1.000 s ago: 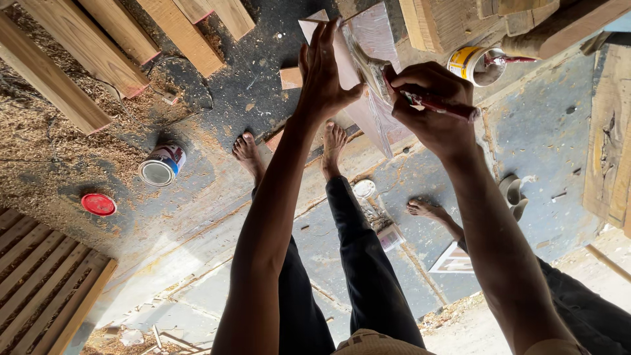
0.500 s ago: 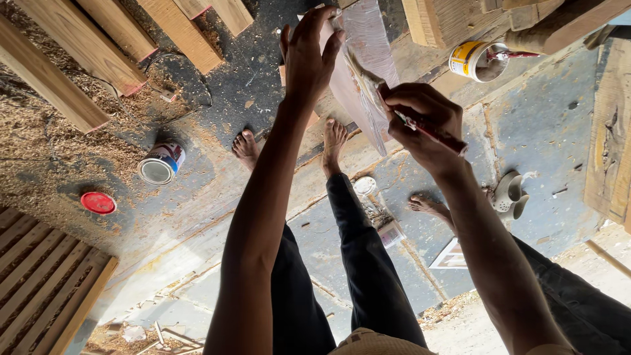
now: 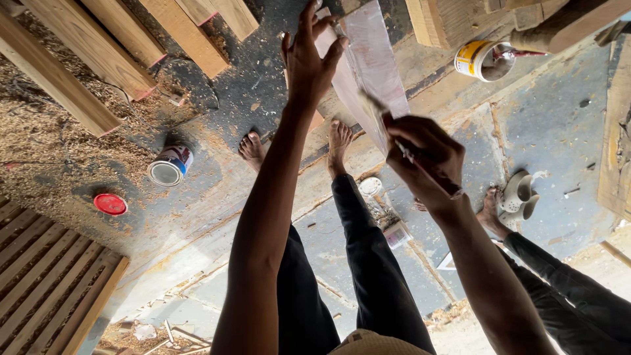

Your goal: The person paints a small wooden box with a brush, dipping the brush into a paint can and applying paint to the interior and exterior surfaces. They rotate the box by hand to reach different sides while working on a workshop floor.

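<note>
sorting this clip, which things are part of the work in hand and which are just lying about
In use: left hand steadying the pale board; right hand working a brush on it.
Lying about: open tin, red lid, yellow can, timber lengths.

The board (image 3: pixel 368 72) ran off the top edge, its upper end unseen. The brush (image 3: pixel 420 164) was mostly hidden inside the right hand (image 3: pixel 427 161), and its tip was blurred. The tilted can (image 3: pixel 485 60) was partly covered by timber (image 3: pixel 559 26).
</note>
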